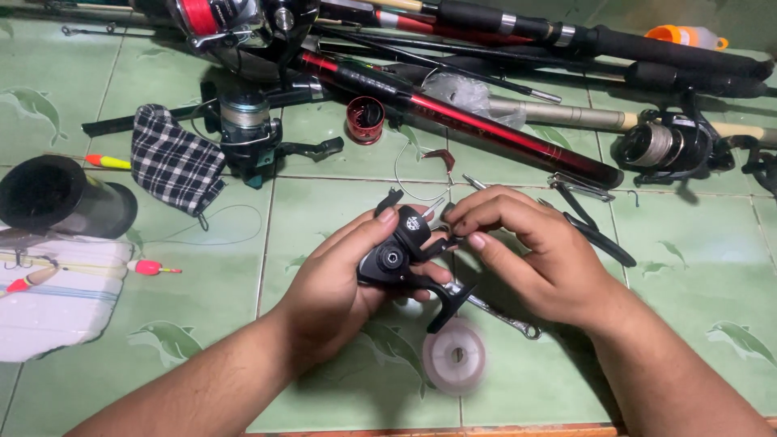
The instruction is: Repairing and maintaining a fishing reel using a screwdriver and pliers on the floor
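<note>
Left hand [340, 283] clamped round black reel [401, 251], held above green tile floor [688, 275], centre near. Right hand [534, 251] fingertips pinched together on small part at reel's right side. Keep reel steady, pinch light. Clear spool [455, 356] just below; pliers [595, 226] right.

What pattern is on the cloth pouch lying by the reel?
Black-and-white check on the cloth pouch, clearest in the head view.
</note>
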